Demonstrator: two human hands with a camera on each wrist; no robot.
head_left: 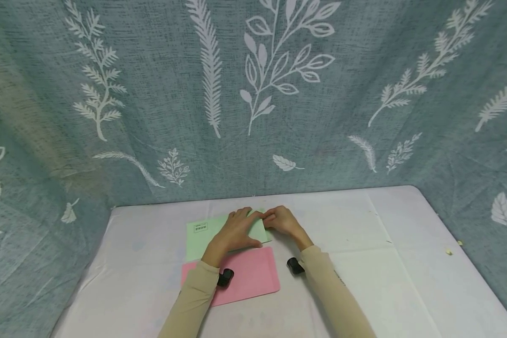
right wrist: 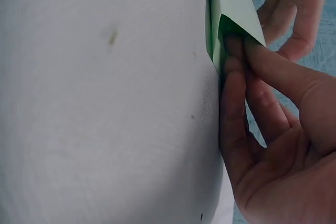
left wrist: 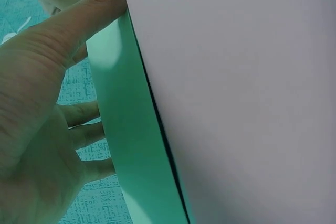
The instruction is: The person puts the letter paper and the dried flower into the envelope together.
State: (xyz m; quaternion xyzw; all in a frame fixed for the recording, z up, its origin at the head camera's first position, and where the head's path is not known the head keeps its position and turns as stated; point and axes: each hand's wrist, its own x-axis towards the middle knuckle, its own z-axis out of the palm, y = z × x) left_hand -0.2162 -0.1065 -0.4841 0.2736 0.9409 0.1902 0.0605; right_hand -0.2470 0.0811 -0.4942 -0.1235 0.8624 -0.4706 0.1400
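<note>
A light green envelope (head_left: 204,241) with a small printed box at its upper left lies on the table. My left hand (head_left: 236,231) rests over its right half, fingers spread, thumb near the front edge. In the left wrist view the straight fingers (left wrist: 84,135) reach across the green paper. At the envelope's right end, my right hand (head_left: 282,220) pinches the paper. The right wrist view has the end of the green envelope (right wrist: 239,3) gaping, with the thumb on the upper layer and fingertips partly hidden in the gap. A pink envelope (head_left: 253,277) lies in front, partly under the left forearm.
A white cloth (head_left: 355,281) covers the table. Behind it hangs a grey-green curtain (head_left: 160,94) with white leaf prints. Small yellowish scraps (head_left: 449,252) lie near the right edge. A black wrist camera (head_left: 225,278) is on the left forearm, another (head_left: 295,266) on the right.
</note>
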